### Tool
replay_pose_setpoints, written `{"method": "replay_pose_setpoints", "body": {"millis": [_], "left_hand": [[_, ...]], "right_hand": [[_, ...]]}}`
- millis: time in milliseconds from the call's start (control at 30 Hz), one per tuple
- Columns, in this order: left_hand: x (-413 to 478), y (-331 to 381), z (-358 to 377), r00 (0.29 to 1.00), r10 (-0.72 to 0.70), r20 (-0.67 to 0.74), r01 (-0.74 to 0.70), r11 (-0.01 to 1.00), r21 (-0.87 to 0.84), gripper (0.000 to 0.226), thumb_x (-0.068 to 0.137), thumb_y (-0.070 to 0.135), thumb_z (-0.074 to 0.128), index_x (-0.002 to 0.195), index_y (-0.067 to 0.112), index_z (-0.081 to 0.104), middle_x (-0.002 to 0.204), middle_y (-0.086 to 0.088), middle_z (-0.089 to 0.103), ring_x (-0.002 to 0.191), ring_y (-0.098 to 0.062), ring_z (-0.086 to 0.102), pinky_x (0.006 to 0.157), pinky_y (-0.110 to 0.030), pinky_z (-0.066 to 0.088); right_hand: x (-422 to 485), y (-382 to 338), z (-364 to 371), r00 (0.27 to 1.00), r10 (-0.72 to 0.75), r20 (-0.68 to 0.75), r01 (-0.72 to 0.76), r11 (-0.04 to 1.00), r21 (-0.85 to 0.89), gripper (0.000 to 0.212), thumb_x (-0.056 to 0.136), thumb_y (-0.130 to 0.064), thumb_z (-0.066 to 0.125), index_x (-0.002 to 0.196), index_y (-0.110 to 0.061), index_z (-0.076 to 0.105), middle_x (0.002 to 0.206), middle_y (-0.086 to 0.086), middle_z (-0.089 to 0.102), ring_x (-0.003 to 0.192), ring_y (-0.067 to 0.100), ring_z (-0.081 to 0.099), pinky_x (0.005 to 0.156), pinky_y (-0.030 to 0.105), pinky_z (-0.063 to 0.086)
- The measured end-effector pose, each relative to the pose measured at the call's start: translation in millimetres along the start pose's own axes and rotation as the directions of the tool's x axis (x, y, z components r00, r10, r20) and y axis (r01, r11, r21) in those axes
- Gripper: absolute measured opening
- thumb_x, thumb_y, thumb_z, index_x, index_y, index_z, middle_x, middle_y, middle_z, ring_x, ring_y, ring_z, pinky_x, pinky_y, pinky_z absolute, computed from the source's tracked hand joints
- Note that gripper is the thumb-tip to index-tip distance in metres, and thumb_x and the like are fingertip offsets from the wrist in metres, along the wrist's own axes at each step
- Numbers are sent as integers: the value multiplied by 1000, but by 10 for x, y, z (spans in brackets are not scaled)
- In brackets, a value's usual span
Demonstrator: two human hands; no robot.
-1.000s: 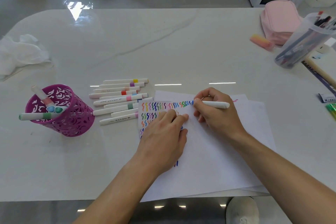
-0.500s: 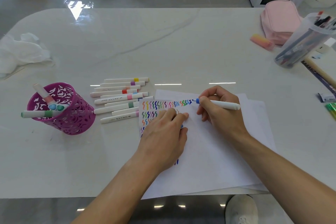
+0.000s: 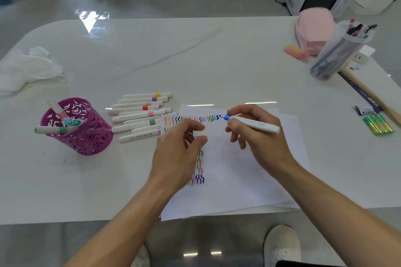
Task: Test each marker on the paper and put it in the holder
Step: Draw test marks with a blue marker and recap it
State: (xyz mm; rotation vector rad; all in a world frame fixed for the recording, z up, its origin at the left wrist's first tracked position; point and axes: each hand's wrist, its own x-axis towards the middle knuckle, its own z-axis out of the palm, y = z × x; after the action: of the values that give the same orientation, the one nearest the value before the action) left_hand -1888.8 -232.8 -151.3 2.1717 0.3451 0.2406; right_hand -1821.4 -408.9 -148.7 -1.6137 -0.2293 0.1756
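Note:
My right hand (image 3: 259,136) grips an uncapped white marker with a blue tip (image 3: 252,124), its tip just above the row of coloured squiggles on the white paper (image 3: 238,180). My left hand (image 3: 180,154) is raised a little off the paper and pinches the marker's white cap (image 3: 199,134). Several capped white markers (image 3: 141,116) lie in a row left of the paper. The purple perforated holder (image 3: 80,130) stands at the left, with three markers in it.
A crumpled white cloth (image 3: 28,69) lies far left. At the right stand a clear cup of pens (image 3: 340,50), a pink pouch (image 3: 312,28), a pink eraser (image 3: 296,52), a wooden stick (image 3: 373,97) and green items (image 3: 378,124). The table's near edge runs under my forearms.
My right hand drew the squiggle rightward and lifted the marker tip off the paper. My left hand rose from pressing the paper, and the white cap now shows in its fingers.

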Motion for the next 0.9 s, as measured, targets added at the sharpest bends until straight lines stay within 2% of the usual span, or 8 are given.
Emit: {"method": "replay_pose_setpoints", "body": {"millis": [167,333,467,567,700,800,900], "left_hand": [[-86,79,-73,997,-55,48,66,958,-278,30,92,9,70,96,39,68,86,25,70,83,7,65,71,-4,47],[-170,124,-103,985,-80,150,139,887,-440,26,94,7,66,101,32,71,91,17,76,84,-5,72,73,-11,53],[-204,138,-117,986,-26,164,93,903,-419,26,94,7,66,103,31,71,92,12,76,87,-8,73,76,-13,54],[-216,120,-122,985,3,172,64,922,-383,22,94,10,67,107,28,71,93,8,76,89,-10,73,80,-16,55],[-195,93,-137,984,33,176,30,938,-345,19,96,16,66,106,32,69,93,9,75,89,-11,72,83,-24,58],[-196,74,-145,978,53,200,16,945,-328,15,99,21,60,105,33,67,90,10,75,83,-12,71,77,-29,59],[-201,58,-143,978,45,202,19,951,-308,15,101,24,58,104,36,66,83,9,73,68,-11,67,64,-23,55]], "right_hand": [[-136,-95,25,998,45,44,-50,992,112,17,88,-18,63,93,-7,75,71,12,72,58,22,64,49,26,47],[-231,-166,57,997,34,73,-41,995,89,16,92,-14,62,94,-3,74,68,9,71,56,22,64,48,27,48],[-251,-176,72,995,36,89,-41,998,48,16,100,-5,59,94,-4,74,69,9,72,56,22,65,48,28,50],[-253,-169,97,991,55,119,-59,998,28,15,101,-8,59,96,-6,73,69,10,72,56,22,66,48,27,51],[-228,-161,118,989,67,136,-77,994,72,10,101,-13,63,94,-6,62,71,15,73,52,26,65,47,28,51],[-185,-160,99,993,68,94,-74,995,68,20,96,-23,73,89,-5,67,67,15,71,50,25,62,47,30,50],[-166,-197,93,988,119,101,-131,984,123,26,90,-35,78,80,-12,74,67,16,70,51,25,63,49,29,51]]}}
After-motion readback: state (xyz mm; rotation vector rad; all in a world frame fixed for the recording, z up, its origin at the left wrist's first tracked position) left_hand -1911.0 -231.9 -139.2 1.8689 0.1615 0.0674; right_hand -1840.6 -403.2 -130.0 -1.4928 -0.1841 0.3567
